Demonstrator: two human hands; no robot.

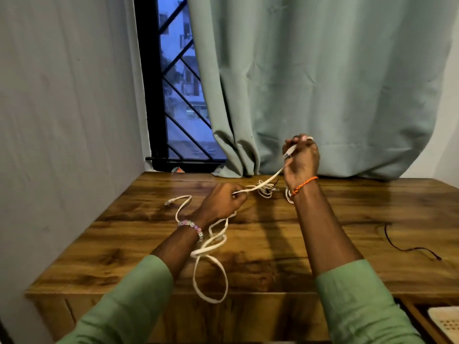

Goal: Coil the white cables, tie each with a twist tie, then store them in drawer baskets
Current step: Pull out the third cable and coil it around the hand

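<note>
A person in green sleeves works at a wooden bench [347, 214] set against a window with a pale green curtain [323, 83].

The right hand [301, 160] is raised above the back of the bench, clenched around one end of a white cable [211, 247]; the plug end pokes out between its fingers. An orange thread band circles that wrist.

From the right hand the cable runs taut, down and to the left, into the left hand [223, 202], which hovers low over the bench and pinches the cable between its fingertips. A beaded bracelet [191, 227] sits on the left wrist.

Below the left hand the cable falls slack, passing just beside the left wrist and lying in loose loops across the middle of the bench. The largest loop hangs over the near edge, between the two forearms. Another stretch snakes off to the left of the left hand and ends in a plug [170, 201] lying flat on the wood.

A second tangle of white cable [265, 189] lies on the bench behind the taut stretch, near the right wrist.

A thin dark wire [407, 247] lies on the right side, well apart from both hands. A white basket [444, 319] shows at the lower right corner.
</note>
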